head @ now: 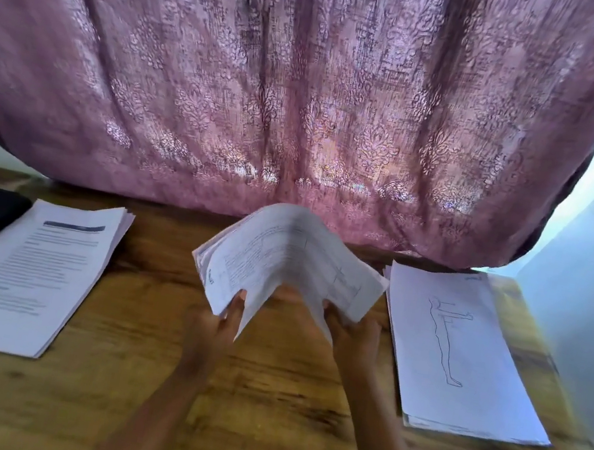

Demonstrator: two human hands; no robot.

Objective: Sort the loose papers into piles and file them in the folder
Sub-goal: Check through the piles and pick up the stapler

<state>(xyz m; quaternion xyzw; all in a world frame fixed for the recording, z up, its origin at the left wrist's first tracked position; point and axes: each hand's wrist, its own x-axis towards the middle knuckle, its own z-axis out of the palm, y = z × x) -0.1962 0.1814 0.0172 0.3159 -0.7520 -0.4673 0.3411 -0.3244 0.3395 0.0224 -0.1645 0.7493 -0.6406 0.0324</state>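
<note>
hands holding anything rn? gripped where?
Yes. Both hands hold one arched bundle of papers by its near edge: left hand at the near-left corner, right hand at the near-right corner.

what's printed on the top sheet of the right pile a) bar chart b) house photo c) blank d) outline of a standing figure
d, the top sheet of the right pile carries a line drawing of a standing figure with an arm stretched out.

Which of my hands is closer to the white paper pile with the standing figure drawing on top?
Right. The right hand grips the arched white paper bundle right beside the figure-drawing pile; the left hand grips the bundle's opposite side, farther away.
</note>
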